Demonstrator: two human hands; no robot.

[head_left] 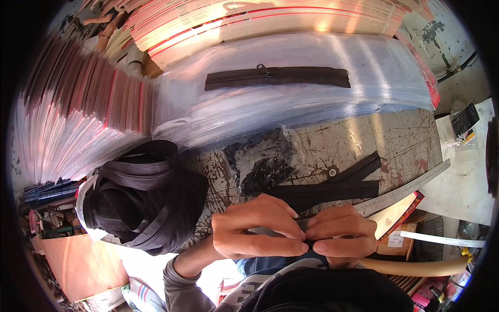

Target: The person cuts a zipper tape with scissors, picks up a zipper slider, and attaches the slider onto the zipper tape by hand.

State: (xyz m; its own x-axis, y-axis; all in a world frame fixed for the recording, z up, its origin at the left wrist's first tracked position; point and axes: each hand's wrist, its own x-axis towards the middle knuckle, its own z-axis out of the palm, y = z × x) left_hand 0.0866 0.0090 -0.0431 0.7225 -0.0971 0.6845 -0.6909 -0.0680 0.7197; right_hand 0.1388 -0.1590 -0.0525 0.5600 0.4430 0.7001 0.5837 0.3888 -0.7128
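Note:
My left hand and my right hand meet at the near edge of the worktable, thumbs and fingers pinched together. A small dark thing sits between their fingertips, mostly hidden, and I cannot make out what it is. Just beyond them lie dark zipper strips, one angled up to the right. A steel ruler runs from beside my right hand toward the right. Past my left hand is a clear plastic bag of small black pieces. A big coil of black zipper tape is heaped to the left.
A dark zipper with a slider lies on a stack of clear plastic sheets at the back. Tall stacks of sheets stand at the left. A small metal ring rests on the scratched tabletop. A phone is far right.

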